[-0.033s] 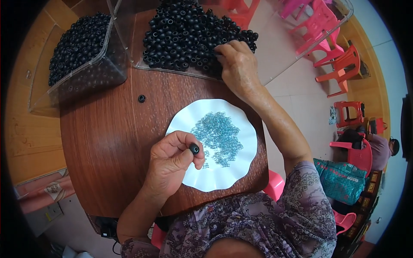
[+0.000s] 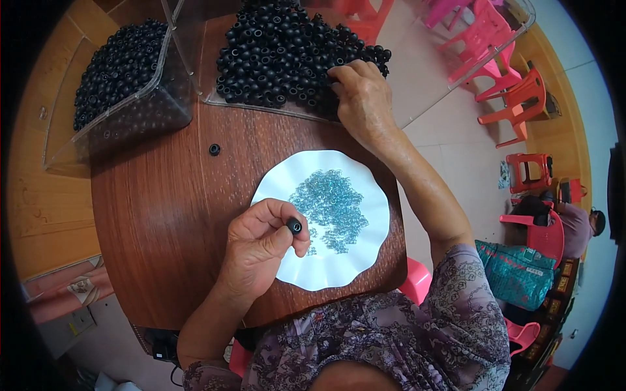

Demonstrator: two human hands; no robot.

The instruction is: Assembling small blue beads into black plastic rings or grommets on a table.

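Observation:
My left hand (image 2: 257,244) pinches a small black hollow cap (image 2: 295,225) between thumb and forefinger, its round opening turned up. It is over the left part of a white scalloped plate (image 2: 368,260), on which many tiny clear bluish rings or springs (image 2: 332,202) lie heaped. Farther off, my right hand (image 2: 362,98) reaches to the near right part of a big pile of black round hollow pieces (image 2: 274,52). Its fingers are curled down against the pile; what they grip, if anything, is hidden.
The pile sits in a clear tray (image 2: 225,104) at the table's far side. At the left stands a clear bin (image 2: 143,124) of similar black pieces. One loose black piece (image 2: 214,150) lies on the brown table (image 2: 156,215). Pink chairs (image 2: 486,32) and a seated person (image 2: 577,231) are at the right.
My right hand has shifted very slightly at the pile. My left hand and the black cap in it have not moved.

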